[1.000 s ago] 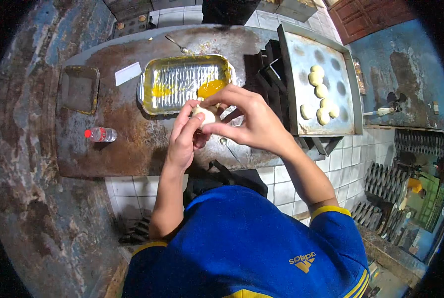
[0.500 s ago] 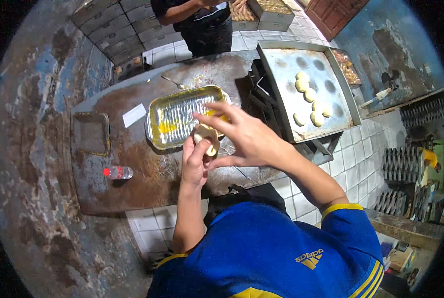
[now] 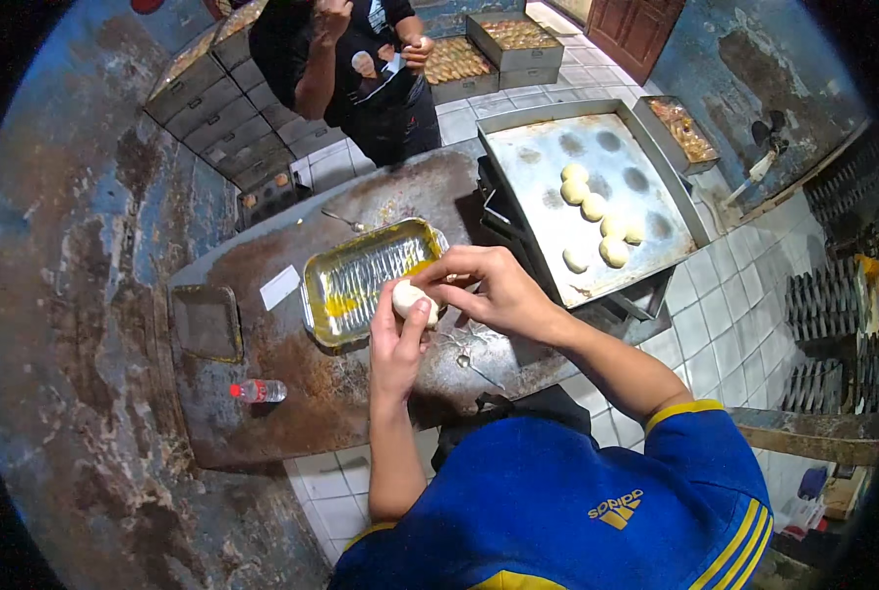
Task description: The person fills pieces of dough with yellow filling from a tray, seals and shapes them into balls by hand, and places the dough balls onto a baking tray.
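Both hands are together at one dough piece [image 3: 413, 300], and I'm following from my remote seat: the left hand [image 3: 397, 344] has thumb and fingers clamped on it, the right hand [image 3: 503, 293] sits at its far right side, thumb and fingers drawn close. Whether those fingertips pinch or only touch, I can't tell from out here. The dough is up over the table [image 3: 292, 423], by the near right corner of the foil pan [image 3: 376, 267].

Biggest first: that table, worn and brown-stained, with a co-worker [image 3: 385, 93] in a dark shirt beyond its far edge. At its right end, a wide metal tray [image 3: 533, 208] rests on a dark stand. Next, the ridged foil pan, yellow filling [image 3: 341, 303] smeared inside. Toward the table's left edge, a dark square pan [image 3: 206, 323]; near the close left corner, a red-capped clear bottle [image 3: 263, 391] (upright or lying, this angle won't say). A white card [image 3: 280, 287] lies between the two pans. One spoon [image 3: 346, 221] by the far edge, another spoon [image 3: 479, 370] by the near one. Smallest, seven dough balls [image 3: 593, 206], strung from the tray's middle toward its near edge.
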Demonstrator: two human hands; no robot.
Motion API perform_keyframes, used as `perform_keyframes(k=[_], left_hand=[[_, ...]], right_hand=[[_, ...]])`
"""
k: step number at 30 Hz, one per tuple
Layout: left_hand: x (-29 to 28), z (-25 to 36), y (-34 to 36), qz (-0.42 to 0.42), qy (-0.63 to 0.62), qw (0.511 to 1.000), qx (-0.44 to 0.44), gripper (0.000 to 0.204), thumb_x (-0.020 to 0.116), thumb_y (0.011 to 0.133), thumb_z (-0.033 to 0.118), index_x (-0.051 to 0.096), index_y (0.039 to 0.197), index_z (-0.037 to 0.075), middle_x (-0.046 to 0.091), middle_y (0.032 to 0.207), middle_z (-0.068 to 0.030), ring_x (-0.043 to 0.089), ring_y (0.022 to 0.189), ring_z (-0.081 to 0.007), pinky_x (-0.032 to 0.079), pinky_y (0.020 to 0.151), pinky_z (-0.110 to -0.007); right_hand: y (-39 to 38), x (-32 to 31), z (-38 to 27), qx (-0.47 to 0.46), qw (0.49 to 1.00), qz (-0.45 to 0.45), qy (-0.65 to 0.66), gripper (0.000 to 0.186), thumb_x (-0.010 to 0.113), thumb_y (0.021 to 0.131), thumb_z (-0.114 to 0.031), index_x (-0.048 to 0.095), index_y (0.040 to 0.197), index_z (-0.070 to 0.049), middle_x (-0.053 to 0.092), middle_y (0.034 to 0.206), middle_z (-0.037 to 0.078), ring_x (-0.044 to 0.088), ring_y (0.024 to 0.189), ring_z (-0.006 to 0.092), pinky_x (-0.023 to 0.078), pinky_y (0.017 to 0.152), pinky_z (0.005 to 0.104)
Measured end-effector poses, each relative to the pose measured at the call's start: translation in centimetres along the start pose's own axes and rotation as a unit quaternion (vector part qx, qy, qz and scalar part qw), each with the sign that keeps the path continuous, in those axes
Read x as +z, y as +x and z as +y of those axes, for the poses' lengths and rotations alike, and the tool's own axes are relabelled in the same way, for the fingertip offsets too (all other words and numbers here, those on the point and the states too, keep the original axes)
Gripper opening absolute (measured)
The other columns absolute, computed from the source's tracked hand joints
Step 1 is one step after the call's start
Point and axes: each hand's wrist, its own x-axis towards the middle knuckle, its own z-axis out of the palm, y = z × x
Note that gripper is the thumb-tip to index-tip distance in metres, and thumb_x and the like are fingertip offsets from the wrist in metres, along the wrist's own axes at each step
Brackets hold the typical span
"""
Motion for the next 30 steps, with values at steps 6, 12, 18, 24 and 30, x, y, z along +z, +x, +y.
perform_keyframes(k=[6, 12, 18, 24, 30], left_hand=[[4.9, -0.6, 1.2, 0.019, -0.112, 0.993, -0.045, 0.033, 0.067, 0.101, 0.02, 0.057, 0.129, 0.006, 0.063, 0.097, 0.0029, 0.056, 0.074, -0.0013, 0.039, 0.052, -0.017], [11.9, 0.9, 2.8, 0.006, -0.125, 0.989, -0.083, 0.028, 0.064, 0.101, 0.022, 0.056, 0.122, 0.006, 0.061, 0.09, 0.0017, 0.046, 0.058, 0.0002, 0.029, 0.045, -0.017], [17.5, 2.1, 4.2, 0.002, -0.117, 0.99, -0.075, 0.036, 0.069, 0.1, 0.021, 0.051, 0.129, 0.008, 0.064, 0.088, 0.0001, 0.051, 0.063, -0.0011, 0.036, 0.052, -0.015], [23.2, 0.6, 7.2, 0.04, 0.107, 0.985, 0.127, 0.041, 0.081, 0.089, 0.017, 0.059, 0.122, 0.003, 0.067, 0.098, -0.0041, 0.062, 0.092, -0.0113, 0.05, 0.082, -0.026], [31.4, 0.0, 8.9, -0.127, -0.055, 0.982, 0.128, 0.035, 0.074, 0.083, -0.002, 0.058, 0.114, 0.0, 0.071, 0.1, -0.0112, 0.066, 0.098, -0.0141, 0.052, 0.096, -0.031]], right_hand=[[-1.9, -5.8, -1.7, -0.065, 0.991, 0.006, -0.115, 0.046, 0.077, 0.093, -0.027, 0.067, 0.133, -0.007, 0.066, 0.121, 0.016, 0.069, 0.106, 0.0378, 0.057, 0.092, 0.0443], [-3.9, -10.4, 2.0, -0.137, 0.989, -0.004, -0.057, 0.047, 0.084, 0.087, -0.031, 0.073, 0.126, -0.008, 0.068, 0.111, 0.012, 0.069, 0.097, 0.0289, 0.057, 0.085, 0.039], [-6.3, -15.0, 5.0, 0.12, 0.962, 0.046, 0.242, 0.019, 0.081, 0.093, -0.015, 0.081, 0.11, -0.005, 0.072, 0.093, 0.004, 0.07, 0.088, 0.0149, 0.057, 0.076, 0.0311], [-10.1, -16.7, 7.9, 0.246, 0.695, 0.013, 0.675, 0.021, 0.077, 0.096, -0.01, 0.063, 0.111, -0.01, 0.068, 0.11, 0.001, 0.07, 0.094, 0.0084, 0.064, 0.077, 0.0243], [-12.0, -18.2, 8.1, 0.054, 0.868, 0.229, 0.437, 0.06, 0.083, 0.09, -0.006, 0.057, 0.143, -0.002, 0.067, 0.128, 0.007, 0.066, 0.115, 0.0172, 0.056, 0.102, 0.035]])
